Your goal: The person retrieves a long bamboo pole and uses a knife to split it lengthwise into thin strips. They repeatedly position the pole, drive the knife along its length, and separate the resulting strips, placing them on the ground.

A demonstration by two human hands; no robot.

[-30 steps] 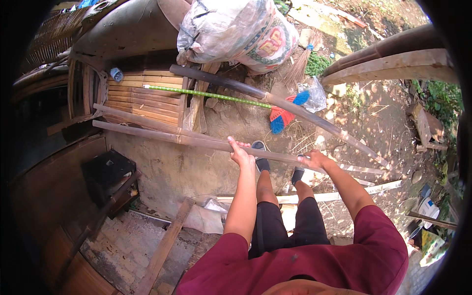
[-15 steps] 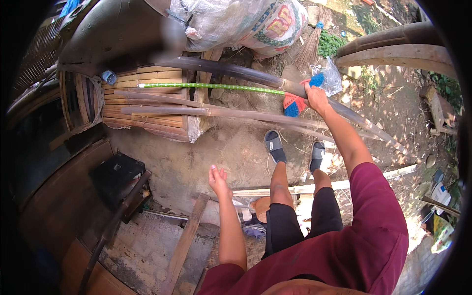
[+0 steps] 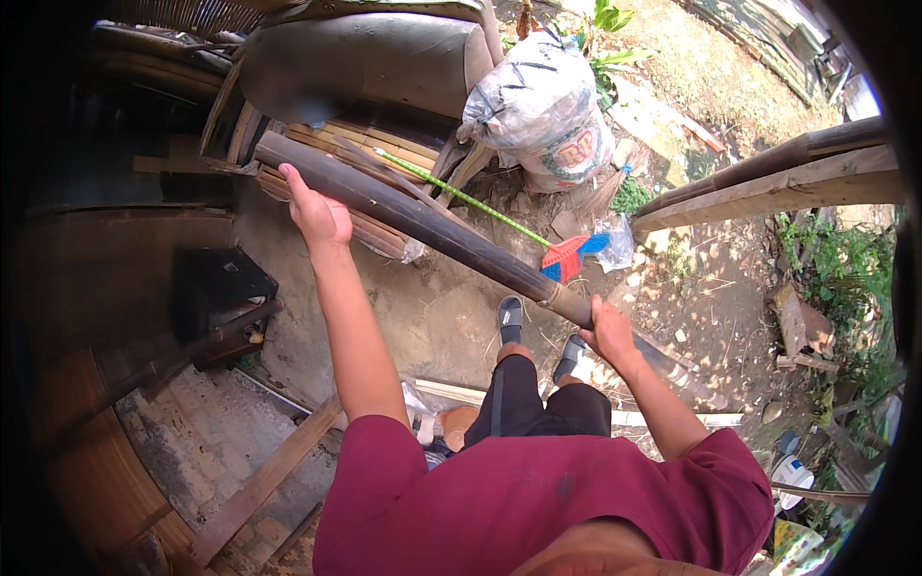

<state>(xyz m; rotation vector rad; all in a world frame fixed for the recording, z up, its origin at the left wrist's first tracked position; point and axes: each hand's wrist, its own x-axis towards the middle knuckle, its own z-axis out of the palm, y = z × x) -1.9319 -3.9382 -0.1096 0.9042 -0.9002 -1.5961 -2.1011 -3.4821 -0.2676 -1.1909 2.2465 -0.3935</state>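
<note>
A thick dark bamboo pole (image 3: 413, 219) slants across in front of me, its cut end at the upper left and its far end low on the right. Close to the upper-left end, my left hand (image 3: 320, 213) cups the pole from below; the thumb shows, while the fingers are hidden behind it. My right hand (image 3: 607, 329) is wrapped around the pole past its middle, beside a pale joint. Beyond the pole lies a broom with a green patterned handle (image 3: 461, 197) and a red and blue head (image 3: 567, 257).
A slatted bamboo bench (image 3: 375, 235) and a grey padded seat (image 3: 384, 62) stand at the upper left. Behind the broom is a stuffed white sack (image 3: 547, 106). A black box (image 3: 226, 278) sits at left; wooden beams (image 3: 778, 187) jut in from the right.
The bamboo pole has been raised off the bench and brought closer to me. My left hand, free before, now holds its left end. The broom stays behind, and my view has shifted.
</note>
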